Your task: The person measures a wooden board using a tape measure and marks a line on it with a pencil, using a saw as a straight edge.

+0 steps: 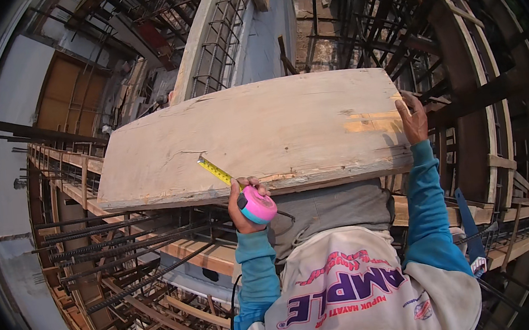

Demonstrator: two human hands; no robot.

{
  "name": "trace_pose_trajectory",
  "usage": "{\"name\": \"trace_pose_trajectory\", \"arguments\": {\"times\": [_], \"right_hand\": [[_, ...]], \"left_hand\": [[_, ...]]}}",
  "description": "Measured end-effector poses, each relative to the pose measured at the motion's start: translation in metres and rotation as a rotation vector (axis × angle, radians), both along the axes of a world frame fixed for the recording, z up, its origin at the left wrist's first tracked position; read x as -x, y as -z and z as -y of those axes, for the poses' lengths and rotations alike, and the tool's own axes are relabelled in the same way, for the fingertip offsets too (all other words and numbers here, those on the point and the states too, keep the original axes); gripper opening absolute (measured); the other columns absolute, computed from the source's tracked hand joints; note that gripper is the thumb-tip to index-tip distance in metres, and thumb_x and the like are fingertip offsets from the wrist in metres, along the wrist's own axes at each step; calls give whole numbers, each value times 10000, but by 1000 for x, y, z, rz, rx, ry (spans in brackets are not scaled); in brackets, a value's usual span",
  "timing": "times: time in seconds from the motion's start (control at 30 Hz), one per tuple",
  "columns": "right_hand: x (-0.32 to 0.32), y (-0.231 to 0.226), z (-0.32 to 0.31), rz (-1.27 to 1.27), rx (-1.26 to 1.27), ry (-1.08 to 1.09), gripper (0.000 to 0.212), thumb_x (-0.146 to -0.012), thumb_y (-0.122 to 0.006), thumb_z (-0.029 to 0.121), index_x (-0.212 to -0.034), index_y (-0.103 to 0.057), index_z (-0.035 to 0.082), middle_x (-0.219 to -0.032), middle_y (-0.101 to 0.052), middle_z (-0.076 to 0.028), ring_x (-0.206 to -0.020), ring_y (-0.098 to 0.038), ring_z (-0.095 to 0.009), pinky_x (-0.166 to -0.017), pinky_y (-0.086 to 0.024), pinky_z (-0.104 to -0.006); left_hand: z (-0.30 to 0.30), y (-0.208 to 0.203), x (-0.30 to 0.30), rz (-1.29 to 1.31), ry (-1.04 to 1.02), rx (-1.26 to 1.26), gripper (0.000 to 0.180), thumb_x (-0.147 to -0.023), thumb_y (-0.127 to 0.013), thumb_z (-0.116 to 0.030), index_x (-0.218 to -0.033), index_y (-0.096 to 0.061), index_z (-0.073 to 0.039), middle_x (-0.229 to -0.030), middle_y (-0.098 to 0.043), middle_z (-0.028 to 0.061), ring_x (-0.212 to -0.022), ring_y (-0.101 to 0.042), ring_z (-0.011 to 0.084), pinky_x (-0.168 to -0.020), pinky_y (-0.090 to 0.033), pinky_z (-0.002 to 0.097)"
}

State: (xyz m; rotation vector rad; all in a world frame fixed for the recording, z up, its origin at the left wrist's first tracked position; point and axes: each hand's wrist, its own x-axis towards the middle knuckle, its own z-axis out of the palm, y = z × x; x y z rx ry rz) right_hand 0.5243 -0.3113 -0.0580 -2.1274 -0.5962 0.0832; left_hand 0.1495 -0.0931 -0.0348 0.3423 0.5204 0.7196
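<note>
A wide, pale plywood board (261, 133) lies across my lap, its near edge worn and chipped. My left hand (244, 209) is closed around a pink and teal tape measure (258, 204) at the board's near edge. A short length of yellow blade (215, 170) sticks out of the case and slants up to the left over the board. At the board's right end my right hand (413, 118) rests with its fingers spread along the edge, beside a lighter stripe of bare wood (373, 121).
Ribbed steel bars (131, 246) jut out at the left below the board. A handsaw with a blue blade (469, 224) stands at my right. Beyond the board rises a rebar cage (219, 41) beside a grey wall (268, 42). Timber framing (486, 64) runs along the right.
</note>
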Motion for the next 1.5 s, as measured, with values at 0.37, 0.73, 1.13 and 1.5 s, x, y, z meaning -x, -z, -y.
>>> {"name": "trace_pose_trajectory", "arguments": {"times": [0.37, 0.73, 1.13, 1.5], "right_hand": [[174, -14, -66, -1190, -548, -760, 515, -949, -523, 380, -1279, -461, -11, -1139, -573, -84, -1052, -519, -121, -912, -437, -271], [175, 4, -59, -1163, -470, -750, 439, -968, -503, 313, -1259, -480, -15, -1129, -573, -78, -1038, -529, -116, -900, -443, -264], [170, -1, -51, -1302, -605, -835, 498, -937, -519, 259, -1349, -406, 2, -1248, -505, -111, -1116, -497, -150, -955, -410, -274], [117, -14, 9, -810, 198, -918, 270, -884, -502, 243, -958, -638, 22, -722, -562, -57, -680, -495, -121, -633, -419, -279]], "left_hand": [[94, -12, -103, -338, 185, -194, 289, -990, -423, -318, -983, -541, -54, -866, -580, 57, -765, -581, 131, -662, -481, 262], [93, 9, -96, -352, 217, -139, 302, -994, -407, -313, -993, -554, -50, -843, -582, 33, -735, -575, 102, -639, -471, 244], [106, -3, -105, -400, 96, -644, 330, -997, -419, -313, -929, -565, -25, -902, -577, 51, -853, -531, 127, -783, -416, 266], [-79, -28, -87, -427, -264, -459, 350, -976, -433, -316, -904, -598, -16, -886, -603, 80, -798, -513, 165, -769, -403, 299]]}}
